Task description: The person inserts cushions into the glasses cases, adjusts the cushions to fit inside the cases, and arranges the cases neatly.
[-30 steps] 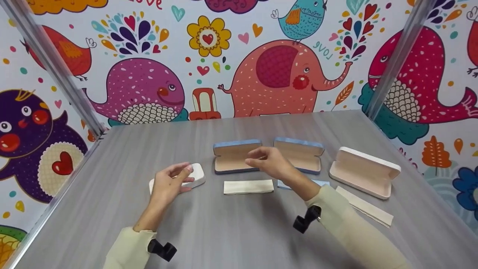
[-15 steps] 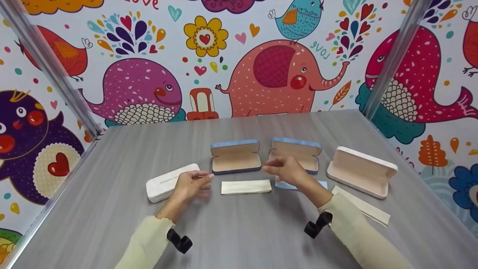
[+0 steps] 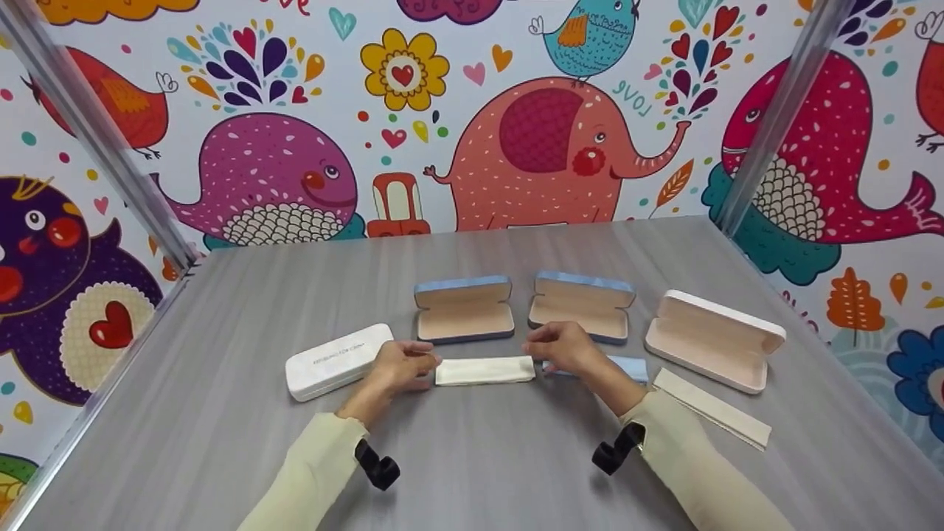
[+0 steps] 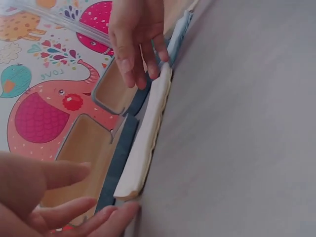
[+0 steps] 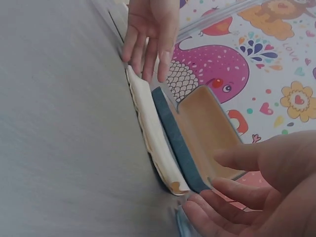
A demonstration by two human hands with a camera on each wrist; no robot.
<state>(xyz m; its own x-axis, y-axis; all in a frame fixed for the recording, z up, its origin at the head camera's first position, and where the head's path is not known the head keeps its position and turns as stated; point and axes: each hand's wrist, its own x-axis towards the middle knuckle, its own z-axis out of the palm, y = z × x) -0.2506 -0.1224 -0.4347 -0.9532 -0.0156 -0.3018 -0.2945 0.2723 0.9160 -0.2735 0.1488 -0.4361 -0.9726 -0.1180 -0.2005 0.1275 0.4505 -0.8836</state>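
A folded cream cloth lies flat on the table between my two hands. My left hand is at its left end, thumb and fingers apart; in the left wrist view the fingertips come close to the cloth's end, and I cannot tell whether they touch. At the right end hovers my right hand, its thumb and fingers spread in the right wrist view and holding nothing. Just behind the cloth stands an open blue glasses case with a beige lining.
A closed white glasses case lies left of the left hand. Behind the right hand is a second open blue case, with a folded blue cloth partly hidden. Farther right are an open white case and another cream cloth.
My left hand has moved right, off the closed white case to the cream cloth's left end. The right hand has moved right and come down by the cloth's right end.
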